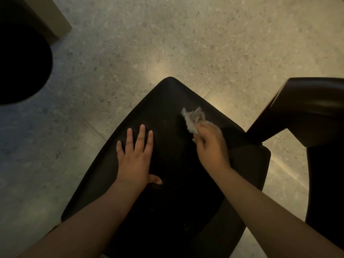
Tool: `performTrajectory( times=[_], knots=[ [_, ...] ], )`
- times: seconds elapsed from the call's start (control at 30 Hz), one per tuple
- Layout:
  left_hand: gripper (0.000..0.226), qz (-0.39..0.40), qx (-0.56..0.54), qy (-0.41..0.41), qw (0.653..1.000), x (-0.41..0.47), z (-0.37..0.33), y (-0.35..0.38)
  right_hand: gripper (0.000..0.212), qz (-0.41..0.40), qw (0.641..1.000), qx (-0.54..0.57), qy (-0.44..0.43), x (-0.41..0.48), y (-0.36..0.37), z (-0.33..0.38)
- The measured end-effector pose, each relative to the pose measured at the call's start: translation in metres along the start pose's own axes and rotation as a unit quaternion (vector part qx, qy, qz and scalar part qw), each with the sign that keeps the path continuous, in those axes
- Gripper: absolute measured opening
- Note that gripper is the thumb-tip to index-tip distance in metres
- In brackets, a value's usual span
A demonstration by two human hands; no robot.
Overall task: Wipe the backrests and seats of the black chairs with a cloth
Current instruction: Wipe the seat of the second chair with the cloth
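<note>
On the black seat (167,183), the right hand (210,146) half-hides a blurred cloth (192,118).

Floor check: pale speckled stone floor (186,43), tiled, with faint joint lines.
I log one black chair (176,192) standing on it at centre, a second chair (307,108) just beside it on the right, a dark round object (22,62) at the left edge, too dim for me to identify, and a pale block (54,17) in the top left corner.
</note>
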State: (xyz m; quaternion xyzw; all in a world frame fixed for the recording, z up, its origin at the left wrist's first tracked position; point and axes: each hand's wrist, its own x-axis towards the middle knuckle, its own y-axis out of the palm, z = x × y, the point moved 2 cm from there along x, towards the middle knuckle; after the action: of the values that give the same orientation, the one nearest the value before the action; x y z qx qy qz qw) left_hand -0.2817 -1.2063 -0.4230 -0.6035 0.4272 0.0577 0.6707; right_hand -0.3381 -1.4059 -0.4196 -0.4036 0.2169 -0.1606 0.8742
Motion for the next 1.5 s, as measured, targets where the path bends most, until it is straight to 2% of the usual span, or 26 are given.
performTrajectory(
  times=[0.07, 0.1, 0.23, 0.3, 0.4, 0.47, 0.53, 0.63, 0.67, 0.73, 0.8, 0.87, 0.97, 1.1, 1.17, 1.3, 1.43, 1.5],
  knots=[
    [0.144, 0.001, -0.002, 0.0, 1.0, 0.0, 0.0, 0.0, 0.042, 0.036, 0.998, 0.037, -0.042, -0.02, -0.004, -0.001],
    [0.145, 0.0, -0.004, -0.001, 1.0, 0.0, 0.0, 0.0, 0.042, 0.026, 0.997, 0.054, -0.043, -0.021, -0.008, -0.002],
    [0.145, 0.001, -0.001, -0.001, 1.0, 0.0, 0.0, 0.001, 0.023, -0.116, 0.992, 0.054, 0.024, 0.026, -0.029, -0.007],
    [0.145, 0.0, 0.001, 0.0, 1.0, 0.0, 0.0, 0.001, 0.021, -0.13, 0.99, 0.023, 0.046, 0.052, -0.032, -0.011],
    [0.145, 0.0, 0.005, 0.0, 1.0, 0.001, 0.0, 0.002, 0.022, -0.098, 0.992, 0.031, 0.08, 0.069, -0.016, -0.017],
    [0.145, -0.001, 0.007, 0.0, 1.0, 0.001, 0.0, 0.002, 0.025, -0.099, 0.992, 0.028, 0.071, 0.061, -0.004, -0.013],
    [0.146, -0.003, 0.005, -0.001, 1.0, 0.002, 0.0, 0.002, 0.034, -0.08, 0.995, 0.041, 0.046, 0.046, 0.003, -0.004],
    [0.145, 0.001, 0.0, -0.001, 1.0, 0.001, 0.0, 0.002, 0.036, 0.014, 0.998, 0.063, -0.027, 0.029, -0.001, 0.004],
    [0.145, 0.001, 0.0, 0.0, 1.0, 0.001, 0.0, 0.002, 0.037, 0.023, 0.997, 0.061, -0.048, 0.028, -0.007, 0.003],
    [0.145, 0.001, 0.001, -0.001, 1.0, 0.002, 0.0, 0.002, 0.036, -0.041, 0.995, 0.058, -0.064, 0.04, -0.022, -0.002],
    [0.145, 0.005, 0.002, -0.002, 1.0, 0.003, 0.0, 0.003, 0.026, -0.097, 0.993, 0.062, -0.033, 0.059, -0.029, -0.009],
    [0.145, 0.006, 0.002, -0.002, 1.0, 0.003, 0.0, 0.004, 0.023, -0.083, 0.995, 0.046, 0.024, 0.07, -0.019, -0.009],
    [0.144, 0.003, 0.003, 0.0, 1.0, 0.002, 0.001, 0.003, 0.034, -0.065, 0.996, 0.026, 0.046, 0.057, 0.002, 0.008],
    [0.143, -0.006, -0.017, 0.009, 1.0, -0.001, 0.003, 0.001, 0.039, 0.023, 0.997, 0.042, -0.059, 0.025, 0.006, 0.02],
    [0.142, -0.015, -0.038, 0.024, 0.999, -0.003, 0.008, 0.003, 0.04, 0.031, 0.994, 0.048, -0.089, 0.025, -0.003, 0.018],
    [0.14, -0.042, -0.095, 0.055, 0.993, -0.011, 0.024, 0.007, 0.039, -0.07, 0.994, 0.085, -0.02, 0.059, -0.027, 0.008],
    [0.135, -0.067, -0.11, -0.012, 0.992, -0.014, 0.034, 0.003, 0.043, -0.069, 0.99, 0.106, 0.065, 0.061, -0.01, 0.012],
    [0.138, -0.065, -0.113, -0.048, 0.99, -0.008, 0.039, -0.001, 0.049, -0.075, 0.989, 0.11, 0.063, 0.046, 0.002, 0.02]
  ],
)
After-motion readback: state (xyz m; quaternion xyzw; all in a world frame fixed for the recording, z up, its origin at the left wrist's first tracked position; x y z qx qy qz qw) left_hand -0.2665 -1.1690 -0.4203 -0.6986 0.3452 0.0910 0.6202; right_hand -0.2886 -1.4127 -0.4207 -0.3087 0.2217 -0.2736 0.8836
